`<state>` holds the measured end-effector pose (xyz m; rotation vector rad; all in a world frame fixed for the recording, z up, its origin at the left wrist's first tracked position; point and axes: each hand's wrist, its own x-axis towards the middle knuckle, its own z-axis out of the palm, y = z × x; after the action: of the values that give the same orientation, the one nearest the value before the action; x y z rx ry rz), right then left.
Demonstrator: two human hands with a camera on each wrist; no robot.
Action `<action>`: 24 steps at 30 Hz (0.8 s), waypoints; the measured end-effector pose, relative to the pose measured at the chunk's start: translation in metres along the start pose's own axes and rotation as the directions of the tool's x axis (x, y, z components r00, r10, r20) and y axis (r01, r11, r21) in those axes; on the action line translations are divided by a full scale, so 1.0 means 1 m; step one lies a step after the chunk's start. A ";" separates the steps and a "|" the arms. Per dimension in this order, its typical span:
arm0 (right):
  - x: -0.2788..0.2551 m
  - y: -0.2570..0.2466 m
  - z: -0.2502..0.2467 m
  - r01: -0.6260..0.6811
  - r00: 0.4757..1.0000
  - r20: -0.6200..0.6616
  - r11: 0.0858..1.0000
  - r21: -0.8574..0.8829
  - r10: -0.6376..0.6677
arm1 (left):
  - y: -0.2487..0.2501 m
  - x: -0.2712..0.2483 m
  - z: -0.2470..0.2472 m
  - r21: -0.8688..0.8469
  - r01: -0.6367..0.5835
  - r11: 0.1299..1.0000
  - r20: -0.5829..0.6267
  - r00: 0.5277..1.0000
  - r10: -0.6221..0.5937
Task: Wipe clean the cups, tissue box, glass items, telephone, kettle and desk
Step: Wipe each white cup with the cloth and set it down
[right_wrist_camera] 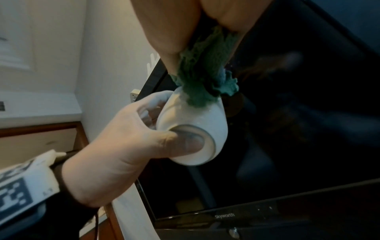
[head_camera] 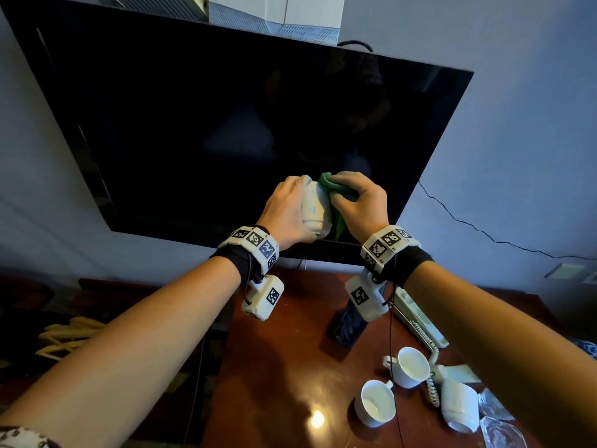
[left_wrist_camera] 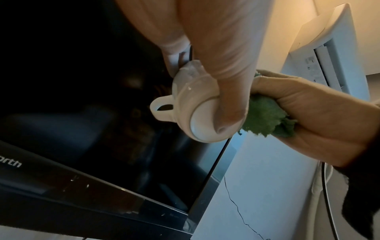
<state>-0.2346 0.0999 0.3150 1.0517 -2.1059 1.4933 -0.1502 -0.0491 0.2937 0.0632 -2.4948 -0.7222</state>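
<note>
Cup in hand: a white cup (head_camera: 315,208) is being held up in front of the television (head_camera: 226,124), well above the worktop (head_camera: 284,350).
Left hand: the left hand (head_camera: 286,210) is being kept closed round the cup, thumb pressed on the base ring.
Right hand: the right hand (head_camera: 361,205) is being kept bunched round a green cloth (head_camera: 336,192), which is being pressed into the cup's mouth.
Orientation: the cup's long axis is being held tilted, base toward the person and down, mouth away and up toward the television; the handle is pointing to the person's left in the left wrist view.
Risk: the glazed cup is judged likely to slip if the cloth is twisted harder than the thumb can resist; a drop would be landing it on the worktop, or among the three other cups (head_camera: 376,404) below the television at right.
Second risk: the screen just behind could be getting knocked.
Nearby: a telephone (head_camera: 420,321) is lying beside those cups.
</note>
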 end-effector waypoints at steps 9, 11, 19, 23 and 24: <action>-0.018 0.002 -0.005 0.140 0.975 0.181 0.988 -0.063 -0.127 | -0.003 0.003 -0.002 -0.001 0.016 1.000 -0.051 0.999 -0.016; -0.018 0.002 -0.006 0.129 0.979 0.168 0.990 -0.058 -0.117 | -0.002 0.002 0.000 0.003 0.015 1.000 -0.054 0.998 -0.015; -0.010 -0.004 -0.009 0.034 0.999 0.029 0.998 -0.047 -0.033 | 0.008 0.005 -0.001 0.030 0.012 0.999 -0.050 0.999 -0.011; -0.026 -0.004 -0.010 0.126 0.983 0.139 0.991 -0.036 -0.120 | 0.009 0.008 -0.006 0.035 0.066 0.997 -0.066 0.996 -0.064; -0.027 -0.003 -0.011 0.111 0.985 0.139 0.993 -0.034 -0.105 | 0.010 0.007 -0.005 0.035 0.075 0.997 -0.068 0.995 -0.073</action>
<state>-0.2159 0.1189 0.3038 1.2646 -2.1237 1.3555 -0.1526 -0.0445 0.3062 0.1909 -2.4532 -0.6924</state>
